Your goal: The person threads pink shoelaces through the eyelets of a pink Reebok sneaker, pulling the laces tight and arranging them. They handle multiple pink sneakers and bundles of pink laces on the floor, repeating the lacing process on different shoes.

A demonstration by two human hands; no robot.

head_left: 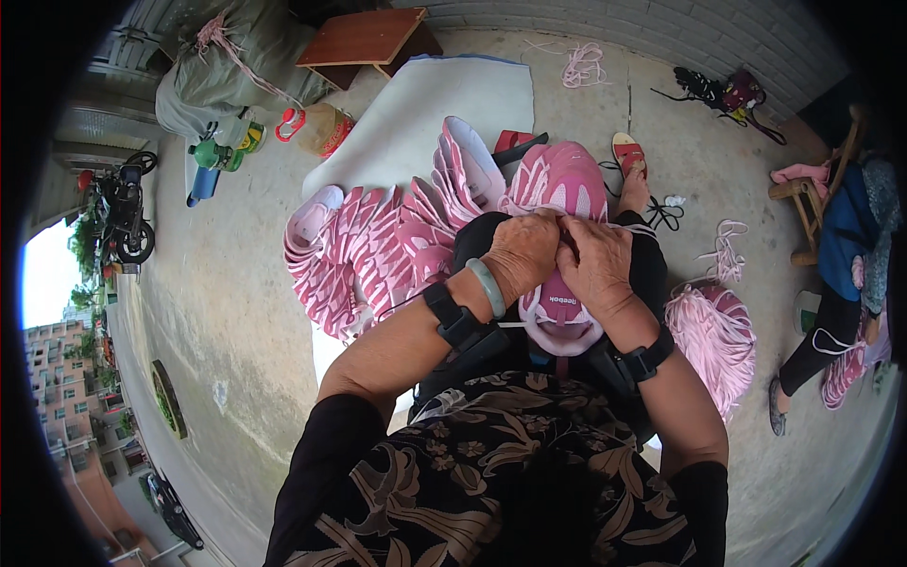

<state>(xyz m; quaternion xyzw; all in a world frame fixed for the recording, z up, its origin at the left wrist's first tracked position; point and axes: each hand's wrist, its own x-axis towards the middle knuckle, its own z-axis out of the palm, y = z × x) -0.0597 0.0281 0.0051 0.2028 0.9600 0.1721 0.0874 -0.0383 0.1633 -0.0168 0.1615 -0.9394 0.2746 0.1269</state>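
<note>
A pink and white sneaker [564, 178] rests on my lap, its toe away from me and its padded tongue [554, 307] nearest my body. Over the lacing area, my left hand [529, 249] has its fingers bent in a pinch. Close beside it, my right hand [599, 265] is closed too, thumb and fingers pressed together. White shoelace [638, 228] sticks out past the right hand; the fingers cover the stretch between them. To the left lie several matching pink shoe uppers [364, 241] in nested rows, with more uppers [463, 170] standing behind my left hand.
A white sheet [463, 90] lies under the uppers. Pink laces [710, 345] are heaped at my right, with loose lace [584, 66] on the concrete farther off. A low wooden table [364, 38], an oil jug [321, 129] and a seated co-worker [841, 255] surround me.
</note>
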